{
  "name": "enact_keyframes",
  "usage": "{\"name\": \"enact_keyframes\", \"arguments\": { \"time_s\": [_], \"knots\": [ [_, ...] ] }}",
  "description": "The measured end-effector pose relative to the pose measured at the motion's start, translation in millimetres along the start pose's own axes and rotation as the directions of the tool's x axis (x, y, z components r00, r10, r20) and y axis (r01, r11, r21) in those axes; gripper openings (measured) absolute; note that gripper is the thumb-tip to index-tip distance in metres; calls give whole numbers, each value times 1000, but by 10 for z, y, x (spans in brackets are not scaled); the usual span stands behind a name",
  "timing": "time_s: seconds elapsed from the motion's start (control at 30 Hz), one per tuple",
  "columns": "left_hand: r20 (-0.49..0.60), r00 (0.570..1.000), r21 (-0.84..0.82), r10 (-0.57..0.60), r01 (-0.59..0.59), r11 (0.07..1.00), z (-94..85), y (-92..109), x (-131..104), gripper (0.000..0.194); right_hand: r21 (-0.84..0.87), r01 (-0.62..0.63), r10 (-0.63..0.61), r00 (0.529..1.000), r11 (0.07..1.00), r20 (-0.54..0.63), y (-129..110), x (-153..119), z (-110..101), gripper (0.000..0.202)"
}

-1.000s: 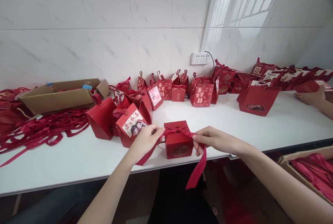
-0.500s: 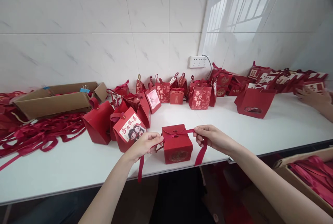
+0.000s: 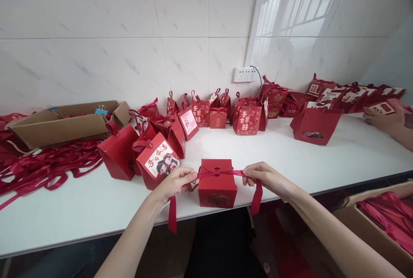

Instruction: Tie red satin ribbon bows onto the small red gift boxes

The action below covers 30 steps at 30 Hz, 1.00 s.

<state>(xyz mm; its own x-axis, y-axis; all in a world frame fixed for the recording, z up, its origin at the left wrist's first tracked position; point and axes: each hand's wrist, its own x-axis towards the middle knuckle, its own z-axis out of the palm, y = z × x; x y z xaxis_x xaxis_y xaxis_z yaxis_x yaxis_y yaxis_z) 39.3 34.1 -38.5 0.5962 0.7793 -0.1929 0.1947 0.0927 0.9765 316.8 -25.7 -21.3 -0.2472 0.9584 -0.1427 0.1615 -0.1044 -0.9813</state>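
A red box (image 3: 217, 192) stands near the front edge of the white table, with a dark red ribbon (image 3: 238, 173) crossed over its lid. My left hand (image 3: 179, 182) pinches the ribbon at the box's left side, and a loose end hangs below it over the table edge. On the right side, my right hand (image 3: 258, 174) pinches the other length, its end dangling too. The ribbon is stretched nearly level between both hands. Close to my left hand stands a red box with a cartoon couple label (image 3: 161, 159).
Finished-looking red boxes (image 3: 247, 120) line the wall. Left, a cardboard box (image 3: 61, 129) sits behind heaped ribbons (image 3: 53, 164). Another carton (image 3: 358, 217) is low at right. Another person's hand (image 3: 377, 118) holds a red box at the far right.
Both hands have drawn slightly apart, pulling the ribbon straighter across the lid. The box has turned to face front more squarely. At far right, the other person's box has been tilted.
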Motion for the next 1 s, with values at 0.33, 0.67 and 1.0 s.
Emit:
{"name": "enact_keyframes", "arguments": {
  "time_s": [0.33, 0.67, 1.0],
  "knots": [
    [-18, 1000, 55, -6, 7, 998, 88, 437, -58, 28, 17, 331, -331, 944, 944, 10, -274, 78, 243, 28],
    [-87, 976, 513, 198, -127, 849, 160, 623, -173, 30, -249, 319, -357, 925, 915, -128, -314, 302, 501, 36],
    [-128, 954, 760, 271, -81, 645, 241, 743, -295, 17, -207, 313, -349, 922, 927, -169, -257, 369, 566, 23]
  ]
}}
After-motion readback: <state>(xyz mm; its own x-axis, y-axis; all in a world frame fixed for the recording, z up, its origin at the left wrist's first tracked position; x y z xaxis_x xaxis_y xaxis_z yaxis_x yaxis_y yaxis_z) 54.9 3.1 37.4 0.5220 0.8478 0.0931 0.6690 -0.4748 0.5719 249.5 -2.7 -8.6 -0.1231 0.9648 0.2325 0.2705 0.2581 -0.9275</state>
